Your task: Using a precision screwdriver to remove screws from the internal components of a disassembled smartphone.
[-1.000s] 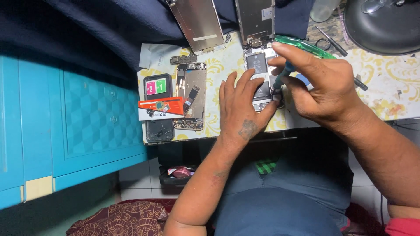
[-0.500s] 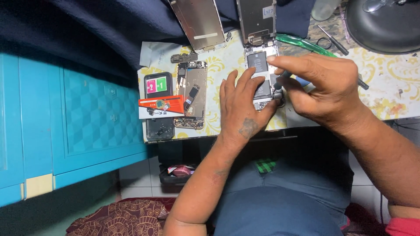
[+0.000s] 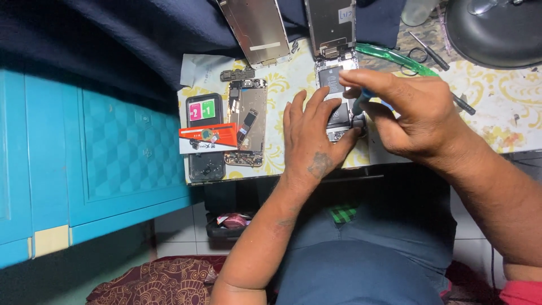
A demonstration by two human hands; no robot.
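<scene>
The opened phone [image 3: 337, 101] lies just above the centre of the frame on the patterned table cover [image 3: 508, 107], its dark battery showing. The left hand [image 3: 313, 141] rests flat on its lower half, fingers spread apart and pressing down. The right hand [image 3: 406, 113] comes in from the right, its thumb and fingertips pinched together on a small blue-handled screwdriver [image 3: 361, 101] whose tip meets the phone's lower right edge. Left of the hands lies a second stripped phone frame [image 3: 248, 121], with an orange packet [image 3: 208, 135] across it. Green-handled tweezers [image 3: 395, 59] sit just above the right hand.
</scene>
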